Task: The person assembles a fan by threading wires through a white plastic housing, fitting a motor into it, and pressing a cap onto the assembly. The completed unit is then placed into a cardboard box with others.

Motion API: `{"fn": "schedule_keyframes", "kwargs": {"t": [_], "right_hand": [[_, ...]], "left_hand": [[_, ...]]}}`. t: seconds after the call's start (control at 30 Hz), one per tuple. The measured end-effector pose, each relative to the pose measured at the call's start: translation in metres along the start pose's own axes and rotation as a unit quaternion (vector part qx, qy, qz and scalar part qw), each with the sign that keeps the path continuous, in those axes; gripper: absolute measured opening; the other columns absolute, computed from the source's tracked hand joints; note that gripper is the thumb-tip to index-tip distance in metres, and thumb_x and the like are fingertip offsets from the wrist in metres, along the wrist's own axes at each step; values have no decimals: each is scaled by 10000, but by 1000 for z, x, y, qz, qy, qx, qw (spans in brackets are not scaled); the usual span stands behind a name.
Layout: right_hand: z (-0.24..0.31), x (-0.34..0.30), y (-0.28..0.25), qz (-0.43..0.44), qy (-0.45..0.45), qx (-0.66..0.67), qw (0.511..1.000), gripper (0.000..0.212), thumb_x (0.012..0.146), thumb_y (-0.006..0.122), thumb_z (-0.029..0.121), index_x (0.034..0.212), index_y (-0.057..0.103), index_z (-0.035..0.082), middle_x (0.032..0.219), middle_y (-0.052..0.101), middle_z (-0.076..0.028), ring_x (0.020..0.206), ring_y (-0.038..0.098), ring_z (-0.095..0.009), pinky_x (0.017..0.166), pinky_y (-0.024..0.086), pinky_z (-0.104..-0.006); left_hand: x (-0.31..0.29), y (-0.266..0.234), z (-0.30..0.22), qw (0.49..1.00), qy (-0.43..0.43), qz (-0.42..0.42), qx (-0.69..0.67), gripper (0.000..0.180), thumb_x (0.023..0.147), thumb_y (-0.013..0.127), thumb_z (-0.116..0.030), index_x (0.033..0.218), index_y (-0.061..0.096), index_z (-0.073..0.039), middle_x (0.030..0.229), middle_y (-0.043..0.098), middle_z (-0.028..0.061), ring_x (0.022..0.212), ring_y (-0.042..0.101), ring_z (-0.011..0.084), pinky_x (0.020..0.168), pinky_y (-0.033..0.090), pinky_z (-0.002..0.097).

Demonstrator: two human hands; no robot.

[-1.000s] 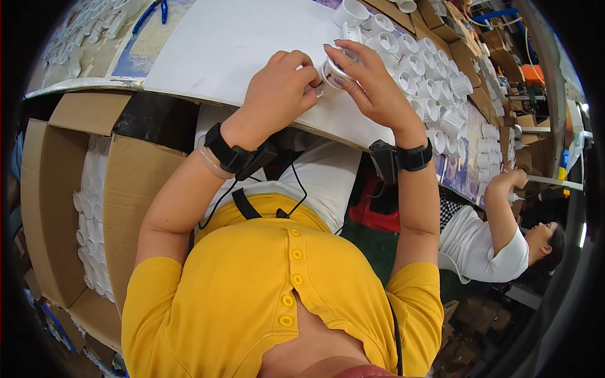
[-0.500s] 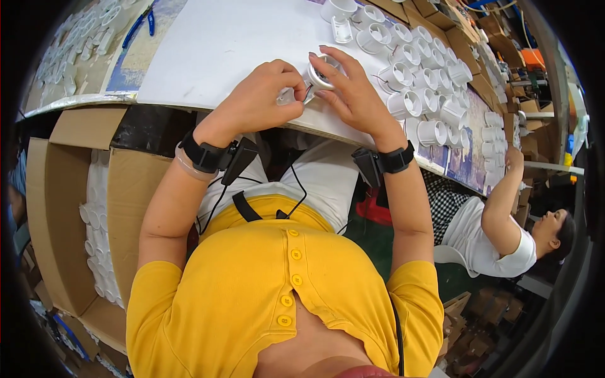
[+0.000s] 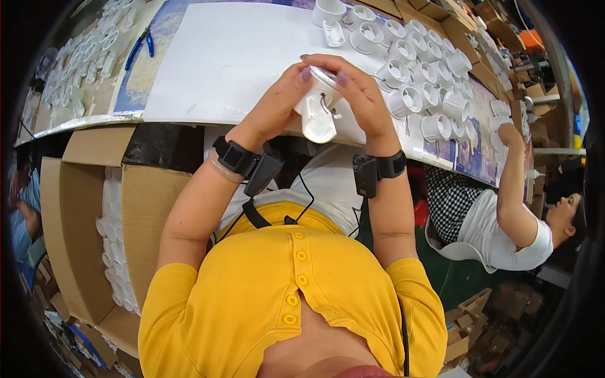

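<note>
Between my two hands, at the table's near edge, is a white plastic housing (image 3: 318,121) with a round cup-like end and a flat tongue that points toward me. Thin dark and red wires and a small white connector stick out of its side. My left hand (image 3: 277,101) grips it from the left, thumb on top. From the right, my right hand (image 3: 359,91) closes round the cup end, its fingers curled over the far side. The inside of the cup is hidden by my fingers.
Rows of white cup housings (image 3: 403,101) with wires stand at right. Blue-handled pliers (image 3: 140,47) and flat white plastic parts (image 3: 88,53) lie at left. An open cardboard box (image 3: 75,239) holds white cups below left. A co-worker (image 3: 504,233) reaches over the table at right.
The housing has been turned so its tongue faces me and its wires show. My left hand has moved from the wires onto the housing's body; both hands now enclose it.
</note>
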State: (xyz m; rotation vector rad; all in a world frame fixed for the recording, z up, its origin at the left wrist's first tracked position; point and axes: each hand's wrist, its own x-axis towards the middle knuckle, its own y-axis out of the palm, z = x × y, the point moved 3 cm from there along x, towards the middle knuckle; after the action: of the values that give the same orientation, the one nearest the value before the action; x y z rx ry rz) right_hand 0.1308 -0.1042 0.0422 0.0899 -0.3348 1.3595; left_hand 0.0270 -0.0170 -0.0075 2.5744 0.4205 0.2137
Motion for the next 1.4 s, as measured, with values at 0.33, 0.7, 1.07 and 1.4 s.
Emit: {"fn": "schedule_keyframes", "kwargs": {"t": [0.33,0.7,1.07,1.4], "right_hand": [[-11,4,14,-64,-25,28,997,347,880,399,116,1143,581,-18,1177,575,-92,1108,516,-169,984,374,-287],[-13,3,14,-33,-55,25,998,351,875,394,127,1138,570,-25,1163,565,-88,1113,502,-179,990,363,-289],[37,-3,1,-60,-34,-218,973,265,815,542,83,1074,568,32,945,619,-43,924,573,-150,858,433,-283],[48,1,15,-9,4,-418,908,203,783,621,53,956,516,62,723,586,0,737,574,-102,637,466,-279]], "left_hand": [[-4,-5,-3,995,-34,31,-83,476,974,443,-392,1318,363,-74,1103,534,58,950,572,132,811,505,292],[-2,-9,-1,994,-68,20,-78,481,948,489,-346,1325,355,-77,1108,529,61,965,567,138,824,501,305],[-2,-13,-18,997,41,-62,3,365,949,486,-239,1282,459,-92,1067,578,45,943,559,105,801,486,261],[-3,-18,-14,991,60,-84,89,332,939,528,-217,1251,498,-108,1018,580,7,914,525,67,800,426,212]]}}
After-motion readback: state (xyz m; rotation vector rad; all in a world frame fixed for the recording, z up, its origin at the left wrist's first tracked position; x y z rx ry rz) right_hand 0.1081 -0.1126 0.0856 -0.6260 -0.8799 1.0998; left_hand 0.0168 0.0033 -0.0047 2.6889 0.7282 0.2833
